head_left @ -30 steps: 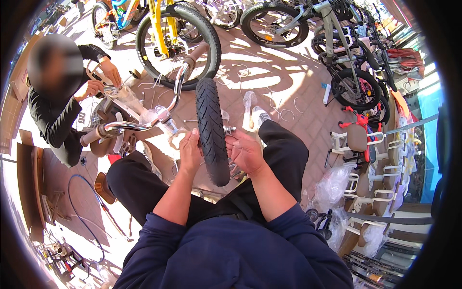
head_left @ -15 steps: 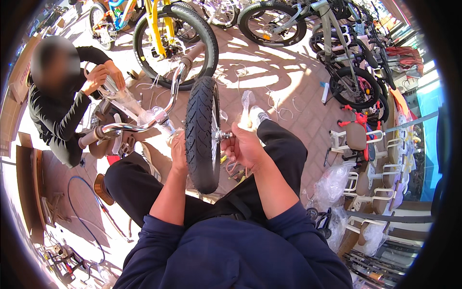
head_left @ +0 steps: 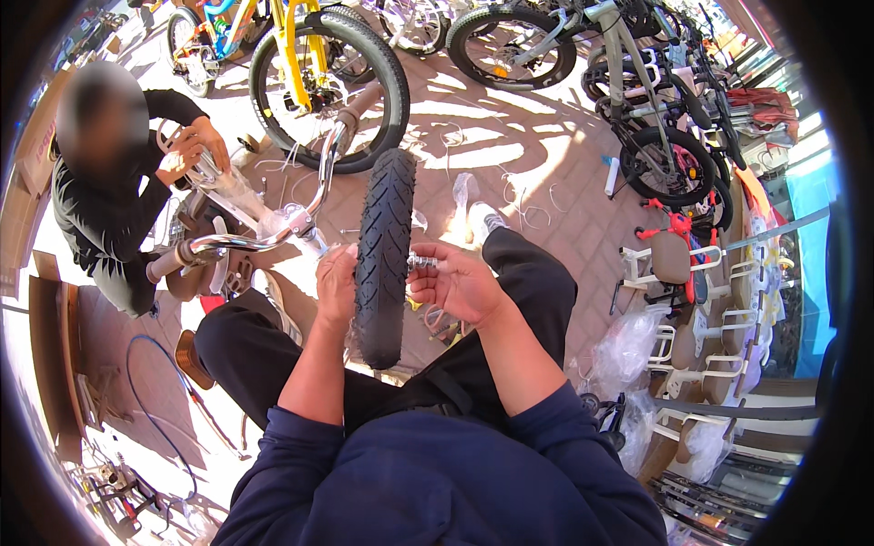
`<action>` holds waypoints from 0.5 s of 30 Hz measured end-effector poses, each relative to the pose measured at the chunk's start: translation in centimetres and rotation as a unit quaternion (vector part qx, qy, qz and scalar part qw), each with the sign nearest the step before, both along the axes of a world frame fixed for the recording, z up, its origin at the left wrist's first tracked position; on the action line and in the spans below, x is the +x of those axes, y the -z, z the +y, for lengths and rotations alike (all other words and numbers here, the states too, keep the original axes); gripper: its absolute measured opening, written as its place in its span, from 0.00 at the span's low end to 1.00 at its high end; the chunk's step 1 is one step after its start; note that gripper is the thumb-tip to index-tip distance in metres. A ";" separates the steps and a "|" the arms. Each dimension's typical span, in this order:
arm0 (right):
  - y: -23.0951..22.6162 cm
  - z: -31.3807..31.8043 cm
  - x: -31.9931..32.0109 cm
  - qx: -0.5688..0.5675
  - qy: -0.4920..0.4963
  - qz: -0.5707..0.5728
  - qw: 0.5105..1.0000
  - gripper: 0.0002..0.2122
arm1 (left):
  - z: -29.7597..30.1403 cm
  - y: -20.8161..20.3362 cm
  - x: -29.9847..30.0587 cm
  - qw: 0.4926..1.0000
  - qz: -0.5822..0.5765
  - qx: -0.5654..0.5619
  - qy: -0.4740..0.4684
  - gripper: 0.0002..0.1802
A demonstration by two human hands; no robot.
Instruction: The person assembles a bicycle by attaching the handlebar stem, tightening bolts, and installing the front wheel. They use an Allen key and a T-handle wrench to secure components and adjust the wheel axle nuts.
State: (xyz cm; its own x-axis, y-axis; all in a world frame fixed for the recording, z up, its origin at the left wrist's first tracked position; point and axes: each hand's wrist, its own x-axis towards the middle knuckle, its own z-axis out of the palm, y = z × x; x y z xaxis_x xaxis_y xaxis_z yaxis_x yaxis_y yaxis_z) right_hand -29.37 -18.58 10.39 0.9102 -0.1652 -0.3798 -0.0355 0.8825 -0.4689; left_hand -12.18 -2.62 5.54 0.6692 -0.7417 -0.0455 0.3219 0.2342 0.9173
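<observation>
Upright between my hands stands a small bicycle wheel [head_left: 384, 259] with a black treaded tyre, seen almost edge-on. My right hand [head_left: 460, 284] is closed, its thumb and fingers pinching the silver axle end [head_left: 421, 261] that juts from the hub. On the other side, my left hand [head_left: 335, 284] is closed at the hub; the tyre hides part of what its fingers grip. Beyond the wheel are chrome handlebars [head_left: 311, 218] with brown grips, close to my left knee.
A person [head_left: 100, 200] in black works at the left with both hands on a plastic-wrapped bicycle part. A yellow-framed bicycle [head_left: 293, 56] stands ahead. Several bikes [head_left: 660, 136] crowd the far right, above white-and-brown child seats [head_left: 674, 257]. A blue hose [head_left: 146, 341] lies on the left floor.
The wheel has turned more edge-on to me, so less of its rim and spokes shows. My right hand's fingers have shifted on the axle end, while my left stays beside the hub.
</observation>
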 end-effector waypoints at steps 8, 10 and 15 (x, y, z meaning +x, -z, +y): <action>-2.5 1.1 0.3 -0.037 0.011 0.048 0.998 0.12 | -0.4 0.5 0.3 0.990 -0.133 0.018 -0.048 0.20; -1.6 1.5 0.5 -0.114 0.032 0.090 0.989 0.10 | -0.3 0.4 0.3 0.987 -0.151 0.020 -0.048 0.20; -1.2 1.1 0.5 -0.222 0.083 0.127 0.963 0.06 | -0.4 -0.5 -0.3 0.999 -0.026 0.020 -0.031 0.20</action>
State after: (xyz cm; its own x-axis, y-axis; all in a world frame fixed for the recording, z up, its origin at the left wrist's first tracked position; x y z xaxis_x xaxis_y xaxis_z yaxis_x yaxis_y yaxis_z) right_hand -28.87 -17.48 11.56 0.7441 -0.4976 -0.4458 -0.0754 0.6005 -0.7960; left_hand -12.46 -3.01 6.09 0.7155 -0.6975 -0.0389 0.2603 0.2146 0.9414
